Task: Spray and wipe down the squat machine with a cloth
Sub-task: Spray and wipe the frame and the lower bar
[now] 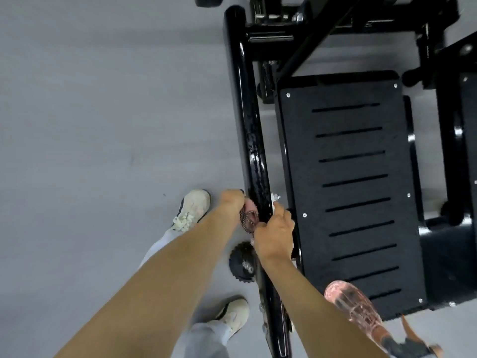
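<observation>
Two hands work a cloth on the squat machine's side tube

The left hand (232, 200) and right hand (273, 236) both have their fingers curled tight around a bunched pink, dark-patterned cloth (249, 218), pressing it against the glossy black tube (253, 140) on the left side of the squat machine (317, 40). Just right of the tube is a matte black foot plate (348, 189) with rows of slots and silver screws. A ribbed black knob (242, 262) sits below the hands. A pinkish clear spray bottle (356, 313) shows at lower right. The floor (103, 125) is smooth and grey, and pale shoes (192, 210) stand on it.
</observation>
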